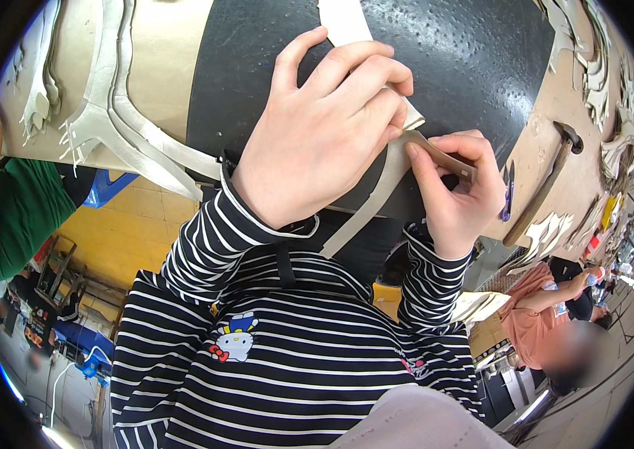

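Pressing down with my left hand (317,127), I have the fingers curled over a pale leather strip (377,194) where it bends on the black mat (466,60). My right hand (455,187) pinches the strip's folded end between thumb and forefinger, just beside the left hand's fingertips, so both hands are closed on the same piece. The strip runs from the top of the mat under my left hand, then hangs off the mat's near edge toward my striped sleeves (204,247). A hammer (545,183) lies on the bench to my right, near the mat but clear of my hands. More pale cut pieces (107,112) are stacked at the left of the bench. Another person in an orange shirt (537,314) is at lower right, well apart.
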Available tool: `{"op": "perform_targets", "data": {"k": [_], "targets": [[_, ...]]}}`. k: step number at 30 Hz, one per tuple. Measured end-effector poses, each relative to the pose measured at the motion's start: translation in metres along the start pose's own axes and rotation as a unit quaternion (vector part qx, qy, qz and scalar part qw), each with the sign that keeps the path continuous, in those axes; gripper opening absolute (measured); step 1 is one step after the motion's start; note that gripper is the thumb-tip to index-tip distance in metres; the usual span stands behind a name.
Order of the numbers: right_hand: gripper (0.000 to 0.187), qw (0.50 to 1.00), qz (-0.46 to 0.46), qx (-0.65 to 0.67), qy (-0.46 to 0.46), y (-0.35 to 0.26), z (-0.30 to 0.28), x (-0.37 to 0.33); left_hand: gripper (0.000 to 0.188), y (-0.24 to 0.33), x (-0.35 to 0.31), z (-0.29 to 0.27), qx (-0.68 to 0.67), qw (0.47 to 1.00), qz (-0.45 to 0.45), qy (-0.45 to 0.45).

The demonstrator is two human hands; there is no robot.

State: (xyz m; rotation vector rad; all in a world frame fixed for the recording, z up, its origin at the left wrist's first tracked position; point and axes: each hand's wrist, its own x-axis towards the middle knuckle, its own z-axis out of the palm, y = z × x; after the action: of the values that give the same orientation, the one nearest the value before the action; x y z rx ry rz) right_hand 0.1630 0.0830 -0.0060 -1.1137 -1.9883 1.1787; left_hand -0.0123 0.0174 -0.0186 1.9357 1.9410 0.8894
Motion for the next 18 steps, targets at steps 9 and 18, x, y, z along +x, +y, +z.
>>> {"op": "perform_targets", "data": {"k": [9, 18], "targets": [[0.018, 1.000, -0.006, -0.011, -0.009, 0.000, -0.001, 0.001, 0.011, 0.003, 0.001, -0.001, -0.002, 1.000, -0.004, -0.014], [0.017, 1.000, -0.002, -0.019, -0.006, 0.000, -0.001, 0.001, 0.010, -0.011, 0.002, -0.008, -0.149, 0.988, 0.002, 0.045]]}}
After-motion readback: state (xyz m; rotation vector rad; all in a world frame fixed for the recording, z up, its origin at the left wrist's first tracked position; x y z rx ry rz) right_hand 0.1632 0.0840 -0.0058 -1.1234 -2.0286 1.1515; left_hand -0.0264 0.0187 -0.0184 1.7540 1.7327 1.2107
